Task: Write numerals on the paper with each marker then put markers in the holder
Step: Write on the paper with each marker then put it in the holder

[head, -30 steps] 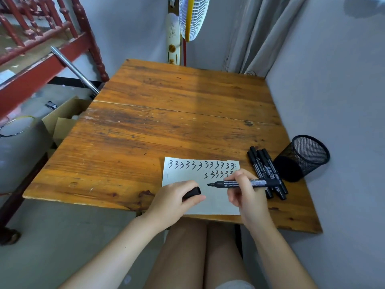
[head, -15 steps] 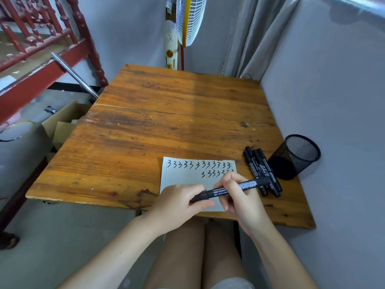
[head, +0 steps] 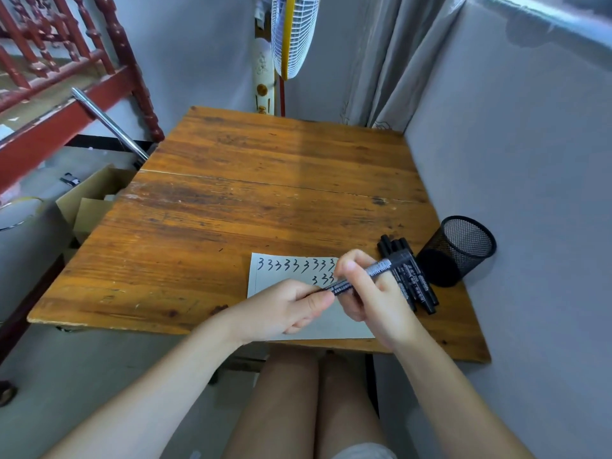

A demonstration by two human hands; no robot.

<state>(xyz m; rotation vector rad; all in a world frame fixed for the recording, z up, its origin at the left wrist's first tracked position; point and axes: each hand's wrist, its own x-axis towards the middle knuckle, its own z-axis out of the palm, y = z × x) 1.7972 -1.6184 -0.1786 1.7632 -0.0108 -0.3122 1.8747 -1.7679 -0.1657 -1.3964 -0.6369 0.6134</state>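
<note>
A white paper (head: 281,276) with two rows of black 3s lies near the table's front edge. Above it both hands hold one black marker (head: 374,270). My right hand (head: 371,293) grips its barrel. My left hand (head: 288,309) is closed over the marker's left end, where the cap sits on the tip. A few more black markers (head: 420,289) lie side by side to the right of the paper. The black mesh holder (head: 463,250) lies tilted on the table against the right wall, with nothing visible inside.
The wooden table (head: 265,193) stands in a corner, with a grey wall on the right and a curtain behind. A standing fan (head: 291,31) is beyond the far edge. A cardboard box (head: 92,200) and red railing are to the left.
A second ago the marker was uncapped, with the cap in my left hand. The cap has since been pushed onto the tip, and both hands have lifted slightly with the marker tilted.
</note>
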